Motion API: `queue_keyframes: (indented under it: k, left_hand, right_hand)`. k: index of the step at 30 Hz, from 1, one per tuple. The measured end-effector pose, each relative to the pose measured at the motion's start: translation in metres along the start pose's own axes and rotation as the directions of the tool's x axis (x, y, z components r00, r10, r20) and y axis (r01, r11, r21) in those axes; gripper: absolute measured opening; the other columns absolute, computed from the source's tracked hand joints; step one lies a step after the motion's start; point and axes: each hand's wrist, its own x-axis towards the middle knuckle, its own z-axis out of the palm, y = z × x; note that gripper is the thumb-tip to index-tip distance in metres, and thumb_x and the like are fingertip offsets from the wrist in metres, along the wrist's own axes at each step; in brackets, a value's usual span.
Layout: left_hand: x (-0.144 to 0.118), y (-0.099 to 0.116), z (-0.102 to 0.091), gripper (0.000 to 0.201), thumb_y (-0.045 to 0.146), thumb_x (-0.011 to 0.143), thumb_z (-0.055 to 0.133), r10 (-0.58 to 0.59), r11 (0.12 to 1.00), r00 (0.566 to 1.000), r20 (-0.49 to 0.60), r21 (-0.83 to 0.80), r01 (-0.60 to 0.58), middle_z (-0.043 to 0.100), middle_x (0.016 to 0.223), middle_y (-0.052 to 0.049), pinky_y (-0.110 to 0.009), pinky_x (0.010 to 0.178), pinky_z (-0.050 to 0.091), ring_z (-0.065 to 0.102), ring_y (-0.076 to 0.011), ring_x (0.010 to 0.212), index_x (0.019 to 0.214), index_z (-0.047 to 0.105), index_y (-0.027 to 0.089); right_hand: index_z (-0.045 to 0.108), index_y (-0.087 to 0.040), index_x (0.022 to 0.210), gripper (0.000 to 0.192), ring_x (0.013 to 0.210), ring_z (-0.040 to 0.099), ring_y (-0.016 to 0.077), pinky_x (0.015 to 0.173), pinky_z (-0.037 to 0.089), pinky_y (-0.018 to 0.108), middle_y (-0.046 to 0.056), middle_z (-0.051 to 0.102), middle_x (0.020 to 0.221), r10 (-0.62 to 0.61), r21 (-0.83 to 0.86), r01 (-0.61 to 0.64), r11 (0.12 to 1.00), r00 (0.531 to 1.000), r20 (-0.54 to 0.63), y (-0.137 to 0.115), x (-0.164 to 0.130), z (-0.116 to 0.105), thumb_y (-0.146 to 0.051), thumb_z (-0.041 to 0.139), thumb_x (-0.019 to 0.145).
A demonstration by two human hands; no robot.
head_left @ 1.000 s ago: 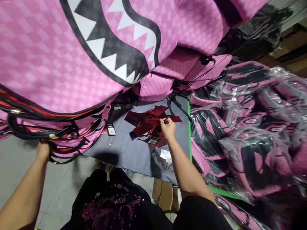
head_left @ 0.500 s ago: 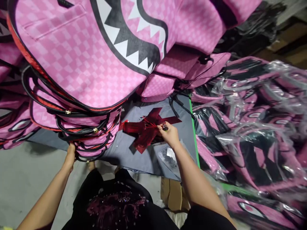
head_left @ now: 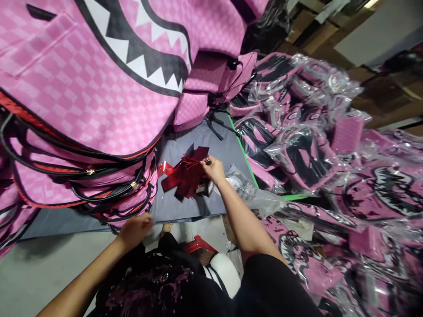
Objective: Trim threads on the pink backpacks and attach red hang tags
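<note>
Bag stack (head_left: 109,105): pink, toothy print; bulks over the left side, close beside the tags.
Wrapped bags (head_left: 306,160): heaped in clear plastic, right of the table's green edge (head_left: 243,152).
Table (head_left: 172,209): grey-topped; pale floor (head_left: 66,264) below.
Dark red tags (head_left: 187,176): fanned bunch at the table's middle.
Right hand (head_left: 213,169): arm stretched forward — fingertips pinching the bunch's end.
Left hand (head_left: 135,230): curled near the stack's lower edge — cannot tell whether it grips anything.

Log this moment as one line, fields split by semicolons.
right hand: pinching red tags over table; left hand: beside pink bags, hold unclear; wrapped bags: right of table
</note>
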Motion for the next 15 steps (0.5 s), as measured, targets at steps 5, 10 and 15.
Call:
queue_keyframes:
  k: [5, 10, 15]
  left_hand:
    - [0.087, 0.064, 0.019, 0.038, 0.032, 0.093, 0.047, 0.11, 0.993, 0.982, -0.153, 0.049, -0.103, 0.069, 0.121, -0.009, -0.032, 0.1, 0.05, 0.066, -0.0199, 0.111, 0.125, 0.062, 0.017]
    - [0.157, 0.085, 0.021, 0.052, 0.022, 0.097, 0.036, 0.018, 0.986, 0.924, -0.381, 0.159, 0.047, 0.037, 0.156, -0.021, -0.043, 0.122, 0.031, 0.034, -0.0269, 0.147, 0.145, 0.041, 0.004]
    - [0.195, 0.096, 0.015, 0.047, 0.011, 0.095, 0.036, -0.054, 0.931, 0.905, -0.422, 0.307, 0.198, 0.043, 0.15, -0.022, -0.042, 0.116, 0.038, 0.043, -0.0285, 0.141, 0.14, 0.048, 0.006]
  right_hand:
    - [0.067, -0.018, 0.1, 0.022, 0.076, 0.064, 0.0173, 0.076, 0.05, 0.028, 0.003, 0.071, 0.085, 0.044, 0.008, -0.045, 0.999, 0.995, 0.09, 0.02, 0.018, 0.033, -0.025, 0.066, 0.079]
    - [0.047, -0.017, 0.139, 0.054, 0.079, 0.065, 0.0168, 0.075, 0.051, 0.028, 0.005, 0.071, 0.095, 0.14, -0.048, -0.135, 0.99, 0.983, 0.117, 0.078, 0.025, 0.015, -0.032, 0.057, 0.088]
    - [0.053, -0.009, 0.132, 0.045, 0.104, 0.06, 0.028, 0.089, 0.045, 0.039, 0.022, 0.064, 0.115, 0.219, -0.268, -0.176, 0.947, 0.965, 0.142, 0.151, 0.034, 0.007, -0.018, 0.049, 0.088]
